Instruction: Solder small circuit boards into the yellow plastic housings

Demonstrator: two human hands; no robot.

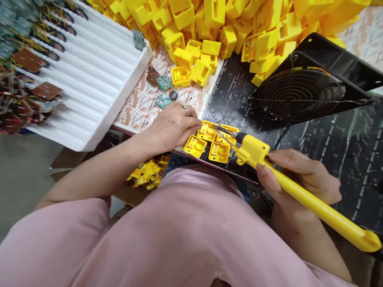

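Gripped in my right hand is a yellow soldering iron; its dark metal tip and a thin guide tube point left, over the small yellow cases. Several open yellow plastic cases sit close together at the bench edge, with small metal parts inside. My left hand has its fingers bent and its fingertips at the left rim of the back left case. In front of that one lies another case, and to its right a case with a round grille. The iron's tip partly covers the back right case.
Yellow housings are heaped along the back. A black fan stands at the right. Beyond my left hand lie green circuit boards and a small round speaker. A white foam tray at the left bears boards and wired speakers.
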